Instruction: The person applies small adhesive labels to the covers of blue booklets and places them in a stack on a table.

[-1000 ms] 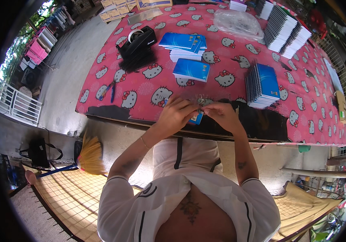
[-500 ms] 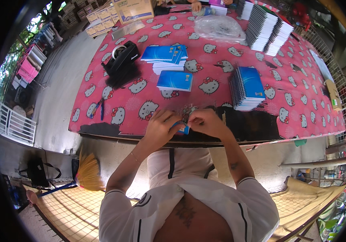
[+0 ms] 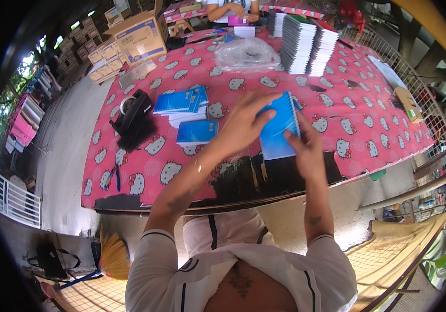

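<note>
A blue-covered spiral notebook [image 3: 277,139] is between my hands over the right middle of the table, its wire coil along the right edge. My left hand [image 3: 248,118] grips its upper left side, with the thumb on the cover. At the coil side my right hand [image 3: 309,148] holds it, thumb pressed on the cover and fingers behind. The notebook and my hands hide what lies beneath. To the left are a small pile of blue notebooks [image 3: 197,131] and a fanned pile of blue covers and white pages [image 3: 176,101].
A black tape dispenser [image 3: 132,117] and a slim cutting tool [image 3: 113,178] lie on the left of the pink table [image 3: 171,174]. Tall notebook stacks [image 3: 298,47], a clear plastic bag [image 3: 246,54] and a carton [image 3: 140,39] stand farther back. Across the table, another person [image 3: 233,10] handles a purple item.
My hands have moved from the table's near edge up and right, and now hold the blue notebook. The whole view has shifted, bringing more of the person opposite into sight.
</note>
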### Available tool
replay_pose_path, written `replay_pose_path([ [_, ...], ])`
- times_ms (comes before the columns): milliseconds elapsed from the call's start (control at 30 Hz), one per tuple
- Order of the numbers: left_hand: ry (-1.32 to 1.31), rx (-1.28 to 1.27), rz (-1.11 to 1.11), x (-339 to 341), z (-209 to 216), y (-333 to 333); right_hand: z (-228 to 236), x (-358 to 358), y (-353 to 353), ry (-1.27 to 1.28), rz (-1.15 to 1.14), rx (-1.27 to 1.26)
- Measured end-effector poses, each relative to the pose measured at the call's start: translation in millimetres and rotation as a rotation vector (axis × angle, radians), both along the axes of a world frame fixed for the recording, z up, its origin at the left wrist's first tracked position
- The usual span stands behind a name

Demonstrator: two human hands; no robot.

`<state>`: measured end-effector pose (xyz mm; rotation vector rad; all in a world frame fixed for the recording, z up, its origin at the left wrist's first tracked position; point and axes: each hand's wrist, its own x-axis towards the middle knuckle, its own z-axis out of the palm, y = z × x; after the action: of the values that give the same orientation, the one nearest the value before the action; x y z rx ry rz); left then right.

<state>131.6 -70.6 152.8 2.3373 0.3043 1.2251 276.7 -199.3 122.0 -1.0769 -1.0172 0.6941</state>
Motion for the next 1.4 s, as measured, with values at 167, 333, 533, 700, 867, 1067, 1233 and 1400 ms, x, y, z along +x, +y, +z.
replay_pose_path([
  [167, 0.165, -0.008, 0.025, 89.2, -37.1, 54.1, -5.0, 96.7, 28.2, -0.535, -0.196, -0.176],
  [333, -0.047, 0.281, 0.340, 101.0, -73.9, 47.2, -38.0, 113.5, 40.6, -0.688, -0.307, -0.284],
  [533, 0.026, 0.073, 0.222, -51.2, -83.5, 38.9, -7.5, 74.5, 8.0, -0.849, -0.531, 0.060],
  [700, 0.390, 0.241, 0.403, -159.6, -128.1, 52.5, -7.8, -25.7, 2.3, -0.502, -0.024, 0.207],
  [867, 0.433, 0.318, 0.341, -165.3, -132.9, 53.0, -65.0, -76.7, 45.8, -0.418, 0.161, 0.059],
  [1067, 0.338, 0.108, 0.292, -164.1, -116.8, 67.7, -99.0, -95.5, 58.9, -0.412, 0.129, -0.047],
  [1233, 0.185, 0.326, 0.424, -164.4, -106.1, 36.2, -106.1, -102.9, 53.1, -0.392, 0.094, -0.084],
  [1400, 0.292, 0.376, 0.476, -171.0, -83.8, -10.9, -106.7, -116.4, 46.6, -0.521, -0.006, 0.115],
])
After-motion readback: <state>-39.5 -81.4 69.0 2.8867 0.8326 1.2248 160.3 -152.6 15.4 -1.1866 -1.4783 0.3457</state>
